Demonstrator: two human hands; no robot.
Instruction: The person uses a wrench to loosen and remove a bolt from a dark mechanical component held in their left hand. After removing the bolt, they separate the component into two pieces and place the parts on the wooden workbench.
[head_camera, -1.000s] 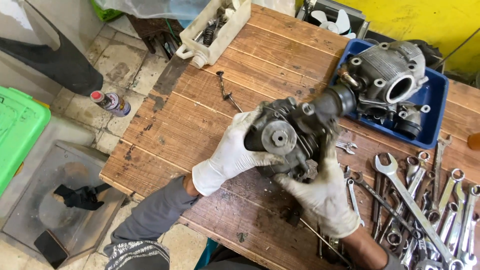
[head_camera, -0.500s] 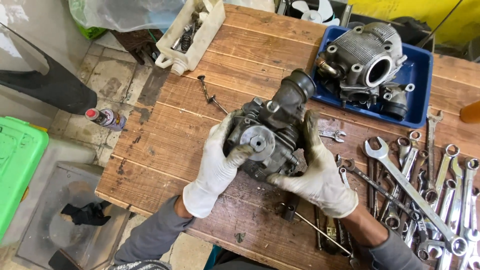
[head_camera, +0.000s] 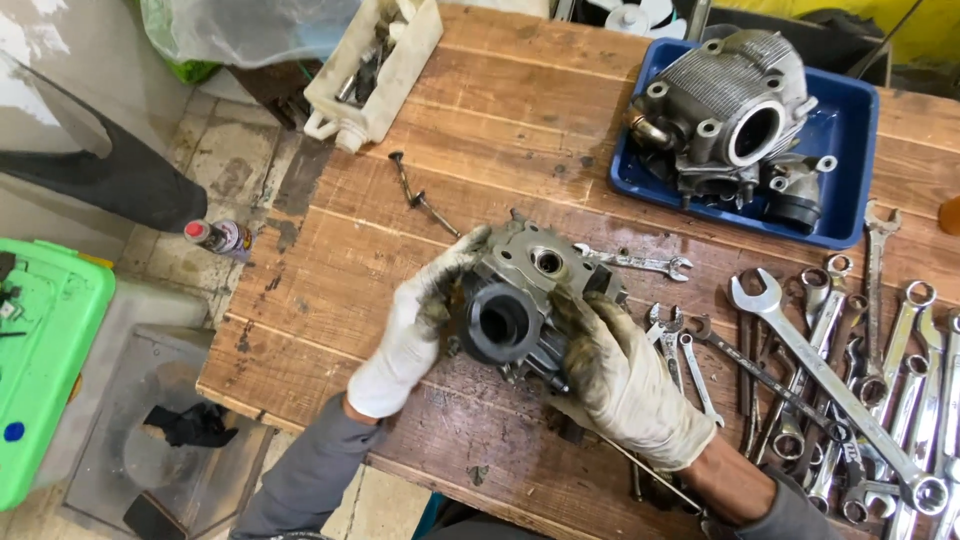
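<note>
Two gloved hands, left hand (head_camera: 412, 325) and right hand (head_camera: 625, 385), grip engine part (head_camera: 525, 300) over wooden table (head_camera: 500, 130)

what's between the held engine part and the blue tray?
Head view: a small wrench lies on the wooden table just beyond the engine part. Past it, bare planks run up to the blue tray.

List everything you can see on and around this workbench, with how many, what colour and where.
engine part: one, grey metal, table centre, held in both hands
wooden table: one, brown
blue tray: one, far right, holding a grey cylinder head
spanners: many, silver, right side
white container: one, far edge, holding metal bits
spray can: one, red cap, floor left
green bin: one, left edge
left hand: white glove, on the part's left
right hand: dirty white glove, on its right
</note>
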